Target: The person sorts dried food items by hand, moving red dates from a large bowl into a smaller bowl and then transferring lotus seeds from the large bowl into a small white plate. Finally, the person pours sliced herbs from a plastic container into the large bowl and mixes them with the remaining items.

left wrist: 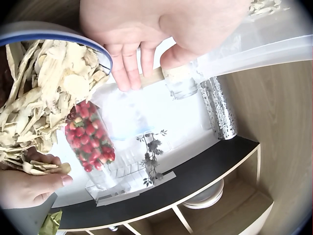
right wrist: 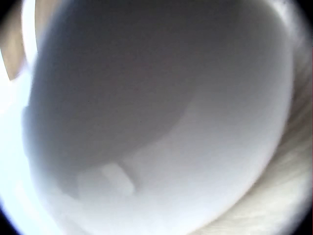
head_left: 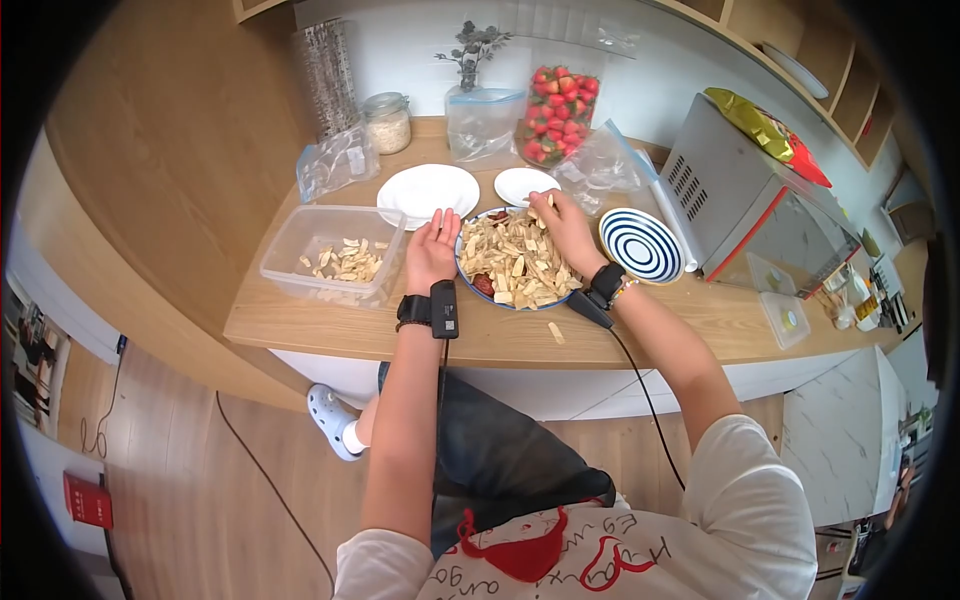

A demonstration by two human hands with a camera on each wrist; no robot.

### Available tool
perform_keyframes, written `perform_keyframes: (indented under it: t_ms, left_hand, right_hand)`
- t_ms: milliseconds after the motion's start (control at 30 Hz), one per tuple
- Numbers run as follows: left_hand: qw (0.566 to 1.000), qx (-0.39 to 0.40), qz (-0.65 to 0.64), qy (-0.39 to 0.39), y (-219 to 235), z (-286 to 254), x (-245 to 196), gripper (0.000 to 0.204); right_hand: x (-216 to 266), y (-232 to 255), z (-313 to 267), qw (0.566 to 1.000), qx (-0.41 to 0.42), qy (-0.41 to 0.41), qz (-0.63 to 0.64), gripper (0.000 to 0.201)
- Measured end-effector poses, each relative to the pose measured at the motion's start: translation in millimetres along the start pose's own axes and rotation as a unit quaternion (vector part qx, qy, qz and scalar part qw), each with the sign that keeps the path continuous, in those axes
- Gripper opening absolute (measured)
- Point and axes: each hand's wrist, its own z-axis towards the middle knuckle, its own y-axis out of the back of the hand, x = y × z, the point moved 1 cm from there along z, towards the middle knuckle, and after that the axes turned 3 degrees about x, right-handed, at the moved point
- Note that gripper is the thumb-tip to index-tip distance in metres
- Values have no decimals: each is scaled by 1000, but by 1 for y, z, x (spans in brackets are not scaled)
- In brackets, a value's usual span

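A blue-rimmed bowl (head_left: 459,268) is heaped with pale dried root slices (head_left: 515,250) and a few dark red dried dates (head_left: 484,284). Over the heap's far right side, my right hand (head_left: 568,232) pinches several slices (left wrist: 41,168), best seen in the left wrist view. My left hand (head_left: 432,252) has its fingers relaxed and extended, palm turned up, between the bowl and a clear plastic container (head_left: 283,272). More slices (head_left: 345,262) lie inside that container. A blurred pale rounded surface (right wrist: 210,161) fills most of the right wrist view.
White plates (head_left: 428,190) stand behind the bowl, a blue-striped dish (head_left: 645,245) to its right. One loose slice (head_left: 556,332) lies near the counter's front edge. Plastic bags, a jar (head_left: 388,124) and a bag of strawberries (head_left: 560,112) line the back. A grey oven (head_left: 735,185) stands right.
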Motion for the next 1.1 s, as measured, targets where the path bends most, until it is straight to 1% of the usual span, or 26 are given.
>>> perform_keyframes:
  t_ms: [33, 67, 167, 233, 267, 367, 400, 500, 600, 700, 800, 900, 933, 1033, 1100]
  left_hand:
    - [1000, -1, 0, 2, -1, 0, 0, 37]
    - [1000, -3, 1, 1, -2, -1, 0, 37]
    - [1000, -9, 1, 1, -4, -3, 1, 37]
    - [1000, -11, -6, 2, -4, -3, 1, 37]
    - [1000, -10, -6, 2, -3, -2, 1, 37]
    - [1000, -5, -7, -1, 2, 1, 0, 37]
    - [1000, -4, -6, -3, 4, 2, 0, 37]
    - [1000, -2, -7, -7, 7, 5, 1, 37]
    - [1000, -2, -9, -5, 5, 2, 0, 37]
    - [1000, -6, -10, -9, 4, 3, 2, 37]
    - [1000, -10, -4, -15, -1, -1, 2, 37]
    - [1000, -9, -7, -14, -3, -4, 2, 37]
    - [1000, -8, -8, -11, -3, -4, 2, 37]
    - [1000, -9, -15, -12, -2, -3, 2, 36]
    - [1000, -10, -12, -11, 7, 6, 5, 34]
  right_hand:
    - [-6, 0, 3, 1000, 0, 7, 10, 34]
    - [2, 1, 1, 999, -17, 18, 38, 38]
    - [-5, 1, 9, 993, -33, 6, 111, 39]
    - [-10, 7, 14, 984, -17, -67, 167, 38]
    - [-11, 9, 16, 975, -9, -103, 195, 38]
    - [-12, 14, 23, 941, -13, -136, 309, 37]
    - [-13, 17, 25, 926, 9, -149, 348, 34]
    - [-5, 21, 28, 882, 13, -146, 448, 31]
    - [7, 25, 30, 867, 13, -131, 480, 28]
    - [13, 25, 35, 844, 19, -154, 514, 25]
    - [21, 18, 40, 818, 44, -181, 544, 27]
    - [36, -4, 54, 819, 48, -187, 540, 26]
    - [42, -13, 63, 820, 71, -178, 539, 28]
    - [82, -53, 82, 836, 96, -184, 507, 24]
    - [108, -89, 90, 851, 112, -132, 495, 26]
